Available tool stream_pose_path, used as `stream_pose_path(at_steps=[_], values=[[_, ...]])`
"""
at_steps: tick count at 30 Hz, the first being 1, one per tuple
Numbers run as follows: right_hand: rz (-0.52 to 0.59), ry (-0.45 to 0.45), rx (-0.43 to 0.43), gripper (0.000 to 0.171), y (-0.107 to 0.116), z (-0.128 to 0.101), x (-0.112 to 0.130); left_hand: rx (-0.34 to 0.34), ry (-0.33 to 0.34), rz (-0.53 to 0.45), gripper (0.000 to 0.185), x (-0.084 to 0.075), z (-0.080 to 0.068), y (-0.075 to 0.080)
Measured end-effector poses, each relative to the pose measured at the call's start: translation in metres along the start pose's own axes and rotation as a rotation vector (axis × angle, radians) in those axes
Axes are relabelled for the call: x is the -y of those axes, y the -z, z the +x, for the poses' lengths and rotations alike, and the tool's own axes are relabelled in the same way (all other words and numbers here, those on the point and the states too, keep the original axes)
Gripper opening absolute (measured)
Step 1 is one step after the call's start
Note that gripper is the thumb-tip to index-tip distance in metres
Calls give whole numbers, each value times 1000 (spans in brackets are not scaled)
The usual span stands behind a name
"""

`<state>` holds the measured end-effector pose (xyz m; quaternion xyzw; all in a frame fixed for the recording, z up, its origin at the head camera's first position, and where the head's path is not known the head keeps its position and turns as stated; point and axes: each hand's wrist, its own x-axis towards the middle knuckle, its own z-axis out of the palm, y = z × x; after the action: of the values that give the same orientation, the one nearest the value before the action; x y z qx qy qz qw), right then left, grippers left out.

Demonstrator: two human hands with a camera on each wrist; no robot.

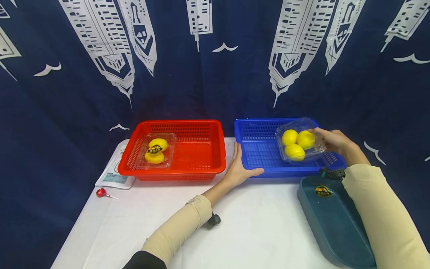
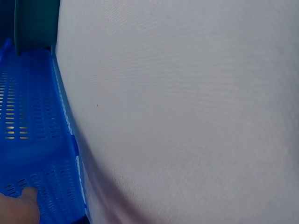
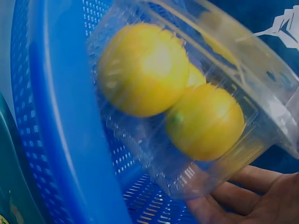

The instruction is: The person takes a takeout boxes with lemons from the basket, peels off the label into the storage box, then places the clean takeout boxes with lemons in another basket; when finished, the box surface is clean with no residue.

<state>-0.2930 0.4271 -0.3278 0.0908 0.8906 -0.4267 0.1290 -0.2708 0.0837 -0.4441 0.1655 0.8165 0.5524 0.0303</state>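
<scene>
My right hand (image 1: 336, 142) grips the right side of a clear plastic box (image 1: 305, 122) that holds three yellow lemons (image 1: 294, 152). The box is tilted within the blue basket (image 1: 262, 172); up close in the right wrist view, fingers curl under the edge of the clear box (image 3: 275, 116). My left hand (image 1: 237, 170) rests against the basket's left end, its fingers straight along the side and its thumb at the front rim. Only part of the left hand (image 2: 18, 207) shows in the left wrist view, beside the blue wall.
Left of the blue basket stands a red basket (image 1: 198, 172) with another clear box of lemons (image 1: 156, 157), bearing a dark label. A teal tray (image 1: 336, 224) with a similar label lies under my right forearm. A lollipop (image 1: 101, 192), a white packet (image 1: 115, 179) and a black object (image 1: 215, 220) lie on the table.
</scene>
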Motion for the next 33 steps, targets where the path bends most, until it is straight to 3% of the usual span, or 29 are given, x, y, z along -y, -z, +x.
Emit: stream_pose_path(at_steps=[6,12,17,24,33], values=[[-14,-13,-37,73,-7,7,-5,-6,-3,6,126,1,0,1],[-16,-27,-38,70,-9,7,-5,-8,-1,5,126,0,0,1],[-39,-35,-26,49,-9,7,-8,-7,-4,10,126,-1,0,-1],[-70,-49,-32,53,-12,7,-12,-7,-6,27,126,0,-2,-2],[-142,-113,-102,55,-11,9,-9,-7,-4,6,126,2,-1,0]])
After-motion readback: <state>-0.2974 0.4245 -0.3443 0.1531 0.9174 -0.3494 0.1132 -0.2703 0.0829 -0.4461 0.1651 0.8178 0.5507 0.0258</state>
